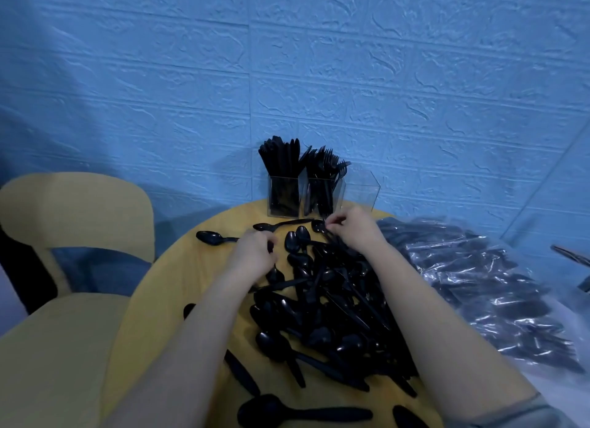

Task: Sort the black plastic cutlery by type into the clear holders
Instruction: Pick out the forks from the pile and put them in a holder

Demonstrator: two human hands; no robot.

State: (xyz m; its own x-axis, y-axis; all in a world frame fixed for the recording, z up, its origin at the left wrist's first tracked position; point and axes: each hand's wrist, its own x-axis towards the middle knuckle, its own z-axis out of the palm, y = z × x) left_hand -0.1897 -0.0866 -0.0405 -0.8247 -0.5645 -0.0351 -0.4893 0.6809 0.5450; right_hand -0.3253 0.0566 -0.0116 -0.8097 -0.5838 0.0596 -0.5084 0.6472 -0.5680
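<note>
A pile of black plastic cutlery (322, 312), mostly spoons, lies on the round yellow table (166, 287). At the table's far edge stand three clear holders: the left one (282, 197) holds knives, the middle one (321, 194) holds forks, the right one (360, 189) looks empty. My left hand (252, 252) has curled fingers on the handle of a spoon (210, 237) lying to its left. My right hand (354, 228) pinches the thin handle of a black piece (319, 226) at the pile's far end.
A yellow chair (73, 236) stands left of the table. Clear plastic bags of wrapped black cutlery (479, 284) lie heaped at the right. A blue textured wall is right behind the holders. Single spoons lie loose near the table's front edge (300, 413).
</note>
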